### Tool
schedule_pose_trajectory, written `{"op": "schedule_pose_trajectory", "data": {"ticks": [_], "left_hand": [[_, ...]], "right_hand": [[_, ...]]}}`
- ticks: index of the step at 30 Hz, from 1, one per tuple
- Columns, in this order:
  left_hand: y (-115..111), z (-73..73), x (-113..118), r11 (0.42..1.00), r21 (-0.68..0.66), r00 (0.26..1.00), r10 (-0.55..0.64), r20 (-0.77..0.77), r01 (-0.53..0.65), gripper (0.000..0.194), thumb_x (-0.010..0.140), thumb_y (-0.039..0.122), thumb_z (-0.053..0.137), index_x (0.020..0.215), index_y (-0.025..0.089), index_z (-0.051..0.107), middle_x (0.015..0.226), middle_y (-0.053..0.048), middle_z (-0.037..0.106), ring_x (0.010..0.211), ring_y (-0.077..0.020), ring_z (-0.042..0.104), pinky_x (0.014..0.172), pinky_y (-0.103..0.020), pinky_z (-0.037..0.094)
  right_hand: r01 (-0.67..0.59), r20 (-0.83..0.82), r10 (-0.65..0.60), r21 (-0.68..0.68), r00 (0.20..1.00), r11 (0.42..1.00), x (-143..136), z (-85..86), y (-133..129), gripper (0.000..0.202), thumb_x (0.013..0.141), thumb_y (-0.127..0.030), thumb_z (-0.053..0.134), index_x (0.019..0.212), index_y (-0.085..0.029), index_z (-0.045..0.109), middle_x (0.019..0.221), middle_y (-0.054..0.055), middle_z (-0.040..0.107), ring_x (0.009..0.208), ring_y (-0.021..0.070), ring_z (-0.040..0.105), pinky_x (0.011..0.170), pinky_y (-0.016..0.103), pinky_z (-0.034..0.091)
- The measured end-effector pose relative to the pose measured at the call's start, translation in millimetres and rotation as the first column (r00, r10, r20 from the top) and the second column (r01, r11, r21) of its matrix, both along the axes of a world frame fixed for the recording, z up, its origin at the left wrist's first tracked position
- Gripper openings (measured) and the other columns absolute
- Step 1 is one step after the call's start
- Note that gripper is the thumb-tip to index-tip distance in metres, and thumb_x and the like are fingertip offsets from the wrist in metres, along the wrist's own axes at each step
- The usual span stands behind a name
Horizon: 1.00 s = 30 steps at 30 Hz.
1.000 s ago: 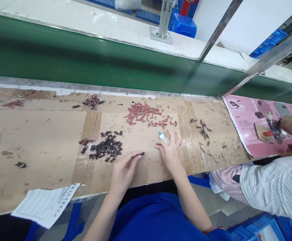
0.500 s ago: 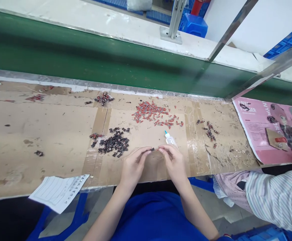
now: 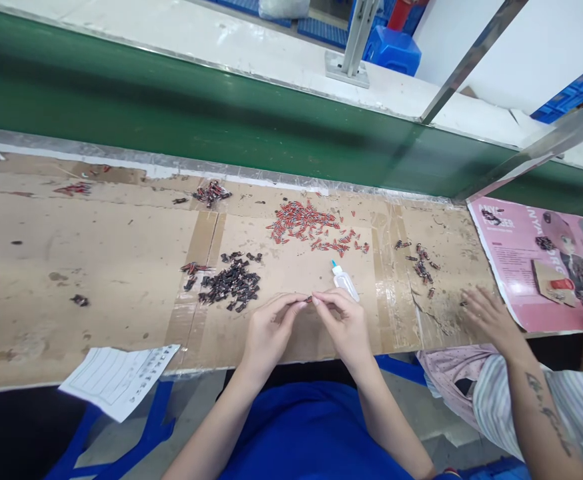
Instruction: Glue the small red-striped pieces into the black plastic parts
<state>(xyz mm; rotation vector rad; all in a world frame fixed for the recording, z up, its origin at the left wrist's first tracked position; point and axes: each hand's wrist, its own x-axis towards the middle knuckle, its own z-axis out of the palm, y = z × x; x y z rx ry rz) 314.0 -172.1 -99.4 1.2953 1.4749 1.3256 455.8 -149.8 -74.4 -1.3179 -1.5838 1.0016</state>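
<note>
At the near edge of the counter (image 3: 96, 267), the left hand (image 3: 270, 331) and right hand (image 3: 347, 325) meet fingertip to fingertip. Between them sits one small dark part (image 3: 310, 299), its long axis running left to right, pinched at one end by the left fingers (image 3: 296, 305) and at the other by the right fingers (image 3: 323, 300); both hands are equally near it. Just beyond the part lies a small glue bottle (image 3: 344, 281), tip pointing away. Left of the bottle is a pile of dark parts (image 3: 231, 283); farther back, a pile of red parts (image 3: 304, 223). Well right of the bottle, a co-worker's hand (image 3: 489, 319) rests on the counter, fingers spread.
</note>
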Motion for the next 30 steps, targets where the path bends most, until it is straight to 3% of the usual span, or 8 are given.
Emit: {"op": "schedule_pose_trajectory", "data": {"ticks": [5,12,16,19,22,27,30], "left_hand": [[1.0,0.9,3.4,0.997,-0.065,0.990,-0.023,0.140,0.032,0.018,0.082,0.034,0.066,0.087,0.019,0.075,0.089,-0.006,0.077,0.083,-0.0198,0.073,0.080,-0.032,0.061],[0.9,3.1,10.5,0.994,-0.110,0.975,0.001,0.220,0.024,0.017,0.080,0.032,0.065,0.085,0.018,0.072,0.085,-0.006,0.077,0.080,-0.0178,0.072,0.079,-0.029,0.060],[0.2,7.8,12.5,0.991,-0.128,0.967,0.005,0.254,0.028,0.015,0.080,0.031,0.065,0.083,0.018,0.071,0.083,-0.005,0.075,0.079,-0.0173,0.072,0.076,-0.027,0.059],[-1.0,12.8,12.8,0.990,-0.128,0.959,-0.012,0.281,0.050,0.017,0.079,0.034,0.066,0.081,0.018,0.070,0.081,-0.005,0.075,0.077,-0.0173,0.071,0.075,-0.027,0.059],[-2.3,18.6,13.6,0.988,-0.142,0.945,-0.012,0.327,0.062,0.020,0.077,0.037,0.069,0.080,0.018,0.071,0.079,-0.006,0.075,0.076,-0.0176,0.071,0.074,-0.027,0.059],[-0.7,27.6,6.3,0.977,-0.209,0.927,0.048,0.373,0.033,0.024,0.071,0.040,0.073,0.077,0.017,0.071,0.077,-0.006,0.075,0.073,-0.0186,0.072,0.072,-0.029,0.060],[1.7,26.2,-19.2,0.970,-0.183,0.949,0.200,0.242,-0.157,0.025,0.071,0.042,0.072,0.080,0.018,0.070,0.080,-0.005,0.075,0.076,-0.0190,0.071,0.076,-0.032,0.059]], "right_hand": [[-0.011,0.033,0.009,0.045,0.999,0.999,2.7,3.5,0.9,0.013,0.085,-0.023,0.064,0.087,-0.023,0.076,0.078,0.004,0.071,0.075,0.0168,0.066,0.069,0.029,0.056],[-0.004,-0.013,0.005,0.054,1.000,0.999,1.3,5.7,1.5,0.013,0.083,-0.020,0.065,0.086,-0.024,0.077,0.076,0.003,0.071,0.073,0.0164,0.066,0.069,0.030,0.056],[0.024,-0.197,-0.049,-0.125,0.979,0.992,1.6,1.3,2.1,0.009,0.078,-0.028,0.072,0.082,-0.024,0.078,0.079,0.004,0.075,0.074,0.0175,0.069,0.069,0.031,0.058],[-0.005,-0.343,-0.113,-0.325,0.933,0.946,5.2,-1.3,3.4,0.020,0.068,-0.038,0.081,0.080,-0.022,0.078,0.079,0.004,0.077,0.072,0.0192,0.072,0.071,0.033,0.060],[-0.037,-0.385,-0.136,-0.409,0.913,0.912,7.9,-1.5,3.9,0.031,0.060,-0.045,0.085,0.077,-0.020,0.078,0.077,0.005,0.077,0.071,0.0201,0.072,0.073,0.035,0.060],[-0.041,-0.324,-0.061,-0.300,0.944,0.953,6.8,0.8,2.9,0.029,0.071,-0.046,0.078,0.088,-0.023,0.077,0.081,0.005,0.076,0.076,0.0212,0.072,0.075,0.037,0.059],[0.102,-0.108,-0.110,-0.077,0.988,0.992,11.7,0.0,6.1,0.024,0.083,-0.042,0.066,0.095,-0.023,0.075,0.093,0.007,0.075,0.088,0.0228,0.070,0.080,0.039,0.056]]}}
